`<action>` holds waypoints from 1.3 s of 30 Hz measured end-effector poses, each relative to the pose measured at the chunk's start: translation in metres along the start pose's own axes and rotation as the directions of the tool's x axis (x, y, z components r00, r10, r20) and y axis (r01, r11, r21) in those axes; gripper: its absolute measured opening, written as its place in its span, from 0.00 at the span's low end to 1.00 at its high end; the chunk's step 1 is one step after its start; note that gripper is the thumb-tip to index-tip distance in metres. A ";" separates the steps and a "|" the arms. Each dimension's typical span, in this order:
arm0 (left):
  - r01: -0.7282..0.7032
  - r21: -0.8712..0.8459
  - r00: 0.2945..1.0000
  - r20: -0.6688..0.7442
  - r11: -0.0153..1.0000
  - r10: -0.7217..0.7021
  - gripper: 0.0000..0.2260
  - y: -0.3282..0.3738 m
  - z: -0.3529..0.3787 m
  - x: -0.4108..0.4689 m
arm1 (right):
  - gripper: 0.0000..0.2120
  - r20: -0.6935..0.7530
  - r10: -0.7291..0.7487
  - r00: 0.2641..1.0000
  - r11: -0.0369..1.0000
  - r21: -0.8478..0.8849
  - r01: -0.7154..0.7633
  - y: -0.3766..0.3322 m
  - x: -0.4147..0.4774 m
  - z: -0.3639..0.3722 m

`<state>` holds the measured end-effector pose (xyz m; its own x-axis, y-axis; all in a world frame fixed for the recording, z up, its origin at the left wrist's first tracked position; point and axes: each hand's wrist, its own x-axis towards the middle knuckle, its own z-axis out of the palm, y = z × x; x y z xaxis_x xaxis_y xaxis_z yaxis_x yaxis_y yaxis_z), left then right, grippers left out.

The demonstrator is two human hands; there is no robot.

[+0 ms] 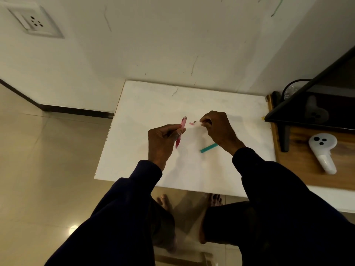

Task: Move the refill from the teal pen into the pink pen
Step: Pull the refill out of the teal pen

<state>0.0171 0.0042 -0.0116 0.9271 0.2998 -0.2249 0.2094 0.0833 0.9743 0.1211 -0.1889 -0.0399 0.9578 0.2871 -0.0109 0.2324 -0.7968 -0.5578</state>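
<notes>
Both hands grip pen parts above the white surface [146, 112].
Left hand [163, 140] clasps the pink pen [181, 131]; right hand [219, 125], beside it, pinches a small pink-tipped piece [192, 123]; teal pen [209, 148] lies below.

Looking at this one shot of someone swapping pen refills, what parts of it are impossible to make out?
Head view only:
- The small piece pinched by the right hand: blurred and mostly covered by its fingers; refill or pen part, unclear.
- The teal pen: its far end is hidden under the right wrist.
- The pink pen: its middle is wrapped by the left hand; whether it holds a refill cannot be seen.
- The shelf at the right edge: cut off by the frame.
</notes>
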 end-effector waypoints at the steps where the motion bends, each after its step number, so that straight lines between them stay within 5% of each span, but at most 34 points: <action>1: 0.002 0.001 1.000 -0.002 1.000 -0.002 0.11 0.000 0.000 -0.001 | 0.07 -0.006 -0.001 1.000 1.000 0.011 0.001 -0.001 0.000 -0.001; 12: -0.007 0.135 0.998 -0.064 0.991 0.016 0.06 -0.002 0.015 0.001 | 0.05 0.020 0.111 0.994 0.993 0.041 -0.111 0.022 -0.015 -0.018; 18: 0.012 0.224 0.996 -0.091 0.975 0.009 0.05 -0.009 0.025 0.007 | 0.13 0.184 0.196 0.963 0.979 0.027 -0.204 0.044 -0.027 -0.027; 29: 0.068 0.577 0.994 -0.106 0.814 -0.008 0.05 -0.035 0.041 0.026 | 0.13 0.183 0.153 0.971 0.983 0.077 -0.169 0.053 -0.033 -0.014; 39: 0.014 0.545 0.998 -0.055 0.839 0.019 0.10 -0.041 0.042 0.020 | 0.13 0.139 0.151 0.979 0.986 0.054 -0.159 0.057 -0.036 -0.007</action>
<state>0.0400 -0.0329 -0.0556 0.9125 0.3531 -0.2065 0.3576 -0.4436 0.8218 0.1008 -0.2483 -0.0658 0.9491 0.2349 -0.2098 0.0676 -0.8026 -0.5927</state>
